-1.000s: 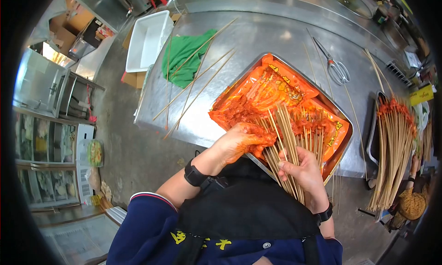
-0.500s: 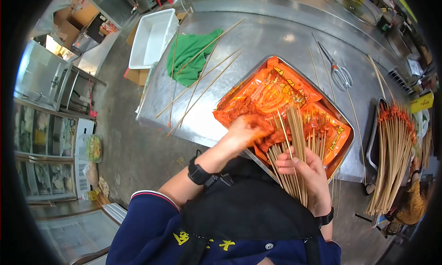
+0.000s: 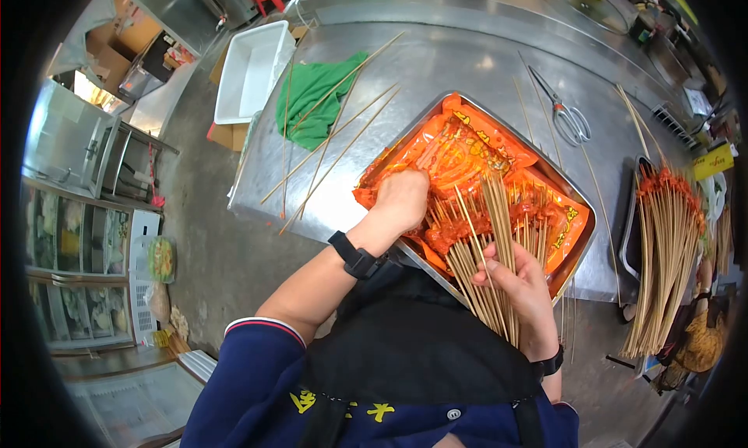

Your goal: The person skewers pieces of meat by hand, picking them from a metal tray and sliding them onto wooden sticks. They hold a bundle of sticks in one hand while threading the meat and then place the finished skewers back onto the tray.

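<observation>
My right hand (image 3: pixel 518 288) is closed around a bundle of bare bamboo skewers (image 3: pixel 499 210), one skewer standing a little apart at its left. Below it, several skewers threaded with red marinated meat (image 3: pixel 452 234) lie side by side in a metal tray (image 3: pixel 583 185). An orange plastic bag (image 3: pixel 477 148) lines the tray and is smeared with red sauce. My left hand (image 3: pixel 403 201) is curled into a fist at the tray's left side, down in loose red meat; its fingertips and anything between them are hidden.
Across the steel table (image 3: pixel 436 58) lie a green cloth (image 3: pixel 315 109) with loose skewers over it and scissors (image 3: pixel 569 117). At right, a second tray (image 3: pixel 633 238) holds a heap of meat skewers (image 3: pixel 666 253). A white bin (image 3: pixel 253 70) stands beyond the table's left end.
My left hand has moved left and up from the threaded meat to the loose meat and curled. My right hand keeps its bundle almost in place. The whole view has shifted slightly.
</observation>
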`<state>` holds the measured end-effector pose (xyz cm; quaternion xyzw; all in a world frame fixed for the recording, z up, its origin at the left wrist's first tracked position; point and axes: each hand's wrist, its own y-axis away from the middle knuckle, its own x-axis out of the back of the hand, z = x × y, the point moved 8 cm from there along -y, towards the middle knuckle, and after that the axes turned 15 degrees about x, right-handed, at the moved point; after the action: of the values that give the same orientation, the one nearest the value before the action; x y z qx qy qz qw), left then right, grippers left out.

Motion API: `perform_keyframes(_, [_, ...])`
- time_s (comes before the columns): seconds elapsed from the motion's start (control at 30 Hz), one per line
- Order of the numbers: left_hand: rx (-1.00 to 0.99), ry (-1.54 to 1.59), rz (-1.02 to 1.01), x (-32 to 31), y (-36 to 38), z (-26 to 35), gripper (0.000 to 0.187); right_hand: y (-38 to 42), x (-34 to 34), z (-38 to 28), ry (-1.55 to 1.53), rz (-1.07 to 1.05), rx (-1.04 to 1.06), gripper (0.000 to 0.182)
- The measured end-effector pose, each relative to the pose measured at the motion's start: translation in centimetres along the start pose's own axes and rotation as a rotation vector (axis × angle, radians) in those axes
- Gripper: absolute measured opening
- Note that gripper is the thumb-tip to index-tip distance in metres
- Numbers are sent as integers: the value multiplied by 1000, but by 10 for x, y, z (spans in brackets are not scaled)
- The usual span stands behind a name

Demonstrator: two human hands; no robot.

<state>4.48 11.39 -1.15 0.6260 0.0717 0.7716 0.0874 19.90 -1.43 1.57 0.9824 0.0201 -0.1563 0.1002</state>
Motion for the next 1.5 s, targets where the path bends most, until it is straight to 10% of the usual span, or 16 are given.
perform_keyframes(0.13, [1,68,10,9,5,-13,17,2,-1,0,17,-17,9,16])
perform_keyframes(0.37, [239,1531,-555,14,42,-41,23,3,-20,7,27,-112,-122,15])
perform_keyframes(0.9, [104,1848,-667,8,53,-33,44,3,-24,7,36,-102,-107,14])
perform_keyframes(1.1, [39,1792,-563,16,55,-24,23,5,-19,12,59,-73,-122,17])
perform_keyframes(1.5, [478,1958,-884,-24,73,-19,22,3,-21,9,27,-172,-81,20])
